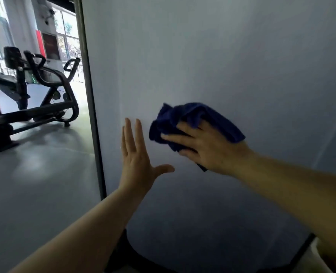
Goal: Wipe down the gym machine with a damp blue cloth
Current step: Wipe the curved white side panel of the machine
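A black exercise bike stands on the grey floor.

A bunched dark-blue cloth lies pressed against the machine's pale upright panel.

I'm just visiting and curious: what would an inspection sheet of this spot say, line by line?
Surface: pale grey panel, upright, plain, with a dark edge strip on its left.
Job's things: blue cloth, bunched, pressed against the panel.
Clutter: nothing seen.
Hands: right hand holds the cloth on the panel; left hand open, fingers straight, beside the cloth.
Cables: nothing seen.
Surroundings: black exercise bike on a grey floor, bright windows behind.
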Demonstrator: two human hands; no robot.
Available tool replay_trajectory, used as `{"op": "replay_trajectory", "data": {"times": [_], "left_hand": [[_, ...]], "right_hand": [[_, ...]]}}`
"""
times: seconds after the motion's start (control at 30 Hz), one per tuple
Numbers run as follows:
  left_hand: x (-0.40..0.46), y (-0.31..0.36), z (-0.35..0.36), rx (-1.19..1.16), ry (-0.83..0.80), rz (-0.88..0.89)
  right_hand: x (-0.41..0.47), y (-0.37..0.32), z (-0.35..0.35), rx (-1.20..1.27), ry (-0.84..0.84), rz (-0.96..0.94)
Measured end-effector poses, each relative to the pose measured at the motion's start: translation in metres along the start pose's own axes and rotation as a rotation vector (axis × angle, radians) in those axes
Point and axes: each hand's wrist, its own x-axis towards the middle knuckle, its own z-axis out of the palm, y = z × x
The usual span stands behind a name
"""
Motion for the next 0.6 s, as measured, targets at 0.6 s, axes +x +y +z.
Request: {"op": "replay_trajectory", "data": {"times": [0.6], "left_hand": [[-0.077, -0.069, 0.026, -0.166, -0.176, -0.478]], "right_hand": [[0.009, -0.138, 0.099, -0.195, -0.229, -0.113]]}}
